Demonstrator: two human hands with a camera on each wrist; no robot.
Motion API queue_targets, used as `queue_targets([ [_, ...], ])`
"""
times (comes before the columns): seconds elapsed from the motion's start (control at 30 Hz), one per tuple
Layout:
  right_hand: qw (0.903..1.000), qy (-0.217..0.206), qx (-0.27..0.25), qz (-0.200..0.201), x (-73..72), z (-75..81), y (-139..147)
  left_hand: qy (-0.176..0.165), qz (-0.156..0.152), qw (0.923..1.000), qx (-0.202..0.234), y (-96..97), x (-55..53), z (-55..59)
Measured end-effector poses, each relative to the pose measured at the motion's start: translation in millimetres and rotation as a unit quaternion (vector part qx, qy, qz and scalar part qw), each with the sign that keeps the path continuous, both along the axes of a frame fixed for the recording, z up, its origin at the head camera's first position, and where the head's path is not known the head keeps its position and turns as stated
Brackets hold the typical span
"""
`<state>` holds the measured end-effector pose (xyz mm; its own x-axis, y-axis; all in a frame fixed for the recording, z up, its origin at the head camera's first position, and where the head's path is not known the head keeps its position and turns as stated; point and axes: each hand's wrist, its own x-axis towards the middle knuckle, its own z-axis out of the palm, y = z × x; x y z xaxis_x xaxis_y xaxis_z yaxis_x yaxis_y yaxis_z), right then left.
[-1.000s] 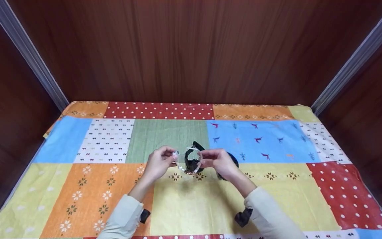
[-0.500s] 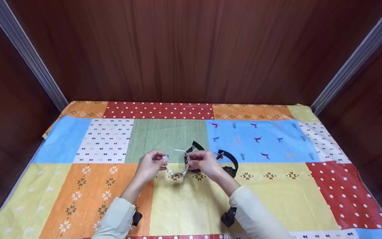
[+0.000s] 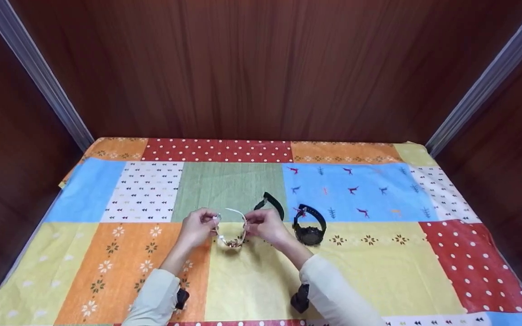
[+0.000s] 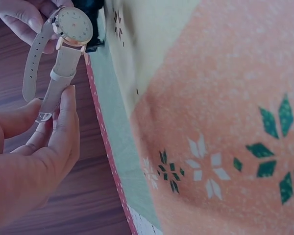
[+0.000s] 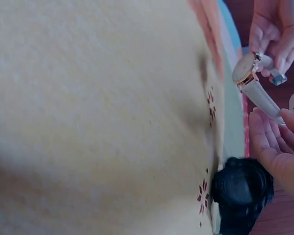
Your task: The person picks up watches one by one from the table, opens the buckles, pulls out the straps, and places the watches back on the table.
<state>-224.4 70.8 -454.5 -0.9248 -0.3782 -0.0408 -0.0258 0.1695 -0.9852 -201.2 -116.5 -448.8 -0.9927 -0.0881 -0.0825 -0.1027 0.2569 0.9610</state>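
A white-strapped wristwatch (image 3: pixel 234 244) with a rose-gold rim hangs in a U between both hands, its strap unfastened. My left hand (image 3: pixel 196 228) pinches the buckle end between thumb and fingers. My right hand (image 3: pixel 268 227) pinches the other strap half, whose free tip curves up past the fingers. In the left wrist view the pale dial (image 4: pixel 74 25) shows, along with the holed strap half (image 4: pixel 33 68) and the metal buckle (image 4: pixel 44 117). The right wrist view shows the case (image 5: pixel 244 67) edge-on.
Just right of my right hand, a black watch (image 3: pixel 310 234) stands on the patchwork tablecloth (image 3: pixel 360 280). Another black watch (image 3: pixel 275 206) lies behind that hand, partly hidden by it. Brown wood-grain panels (image 3: pixel 261 68) enclose the table at the back and sides.
Both hands have moved left with the white-strapped wristwatch, away from the black watches. The rightmost black watch, earlier mostly covered by my right hand, now shows fully.
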Motion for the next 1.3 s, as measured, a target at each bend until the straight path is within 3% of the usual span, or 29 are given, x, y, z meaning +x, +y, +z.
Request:
queue_targets([
  [0.13,0.9998,-0.016,0.010,0.003,2.4,-2.2,-7,-0.010,0.002,0.9998,-0.019,-2.9,-0.2,-2.5],
  [0.33,0.9946,0.034,0.098,0.002,6.5,-7.9,-17,-0.017,0.004,0.9986,-0.050,-6.4,2.1,-6.7],
  [0.4,0.9938,0.033,0.106,0.002,7.7,-10.5,-19,-0.024,0.007,0.9979,-0.060,-7.9,3.4,-8.4],
  [0.63,0.9969,-0.045,0.065,-0.001,9.5,-19.3,-25,-0.058,0.012,0.9957,-0.071,-10.7,4.4,-13.4],
  [1.03,0.9951,-0.091,0.038,-0.011,6.9,-19.1,-24,-0.080,0.012,0.9917,-0.100,-11.7,3.3,-16.5],
  [1.3,0.9932,-0.110,0.033,0.022,5.2,-7.2,-10,-0.077,0.012,0.9910,-0.109,-12.6,5.2,-15.9],
])
